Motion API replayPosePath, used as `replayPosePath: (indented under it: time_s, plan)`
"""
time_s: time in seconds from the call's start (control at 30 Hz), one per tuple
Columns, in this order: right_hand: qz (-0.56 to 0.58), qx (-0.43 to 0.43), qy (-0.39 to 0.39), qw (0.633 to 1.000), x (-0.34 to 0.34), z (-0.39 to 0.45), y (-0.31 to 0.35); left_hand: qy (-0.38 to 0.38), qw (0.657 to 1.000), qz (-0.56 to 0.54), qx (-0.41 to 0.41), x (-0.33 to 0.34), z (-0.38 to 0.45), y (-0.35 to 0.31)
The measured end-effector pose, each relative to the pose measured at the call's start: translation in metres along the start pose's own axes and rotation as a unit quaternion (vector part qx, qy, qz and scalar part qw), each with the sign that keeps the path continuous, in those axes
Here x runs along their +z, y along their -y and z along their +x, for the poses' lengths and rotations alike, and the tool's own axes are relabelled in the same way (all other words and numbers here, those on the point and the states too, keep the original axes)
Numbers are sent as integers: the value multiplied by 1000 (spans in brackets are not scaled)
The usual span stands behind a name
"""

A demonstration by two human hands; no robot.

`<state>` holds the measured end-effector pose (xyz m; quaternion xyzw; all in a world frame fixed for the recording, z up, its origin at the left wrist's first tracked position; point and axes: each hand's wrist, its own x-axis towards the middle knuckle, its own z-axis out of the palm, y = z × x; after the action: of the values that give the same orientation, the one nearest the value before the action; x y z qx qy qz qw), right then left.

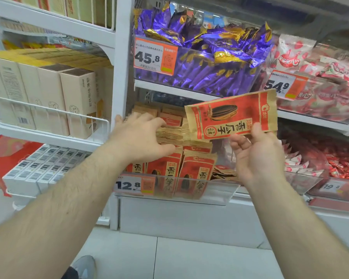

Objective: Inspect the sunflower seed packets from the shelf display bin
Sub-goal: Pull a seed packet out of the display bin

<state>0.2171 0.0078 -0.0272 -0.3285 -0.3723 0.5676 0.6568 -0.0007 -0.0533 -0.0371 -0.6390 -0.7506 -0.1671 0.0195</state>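
Observation:
A clear display bin on the lower middle shelf holds several kraft-and-red sunflower seed packets, some upright at the front, others stacked behind. My right hand pinches one packet by its lower edge and holds it sideways above the bin, its printed face towards me. My left hand reaches into the bin with spread fingers resting on the tops of the stacked packets; whether it grips one is not visible.
A 12.8 price tag sits on the bin's front. Purple sweets fill the bin above, red-and-white sweets lie to the right. Beige boxes stand behind a white wire rail at left. A white upright post divides the shelves.

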Motion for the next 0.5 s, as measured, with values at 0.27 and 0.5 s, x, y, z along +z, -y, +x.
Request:
replayPosePath:
  time_s: [0.27,0.5]
  plan:
    - [-196,-129,107,966,55,48,-8,142,990,10,15,10,30,1]
    - [-341,-123,181,914,85,85,-35,184,983,-26,6,13,43,4]
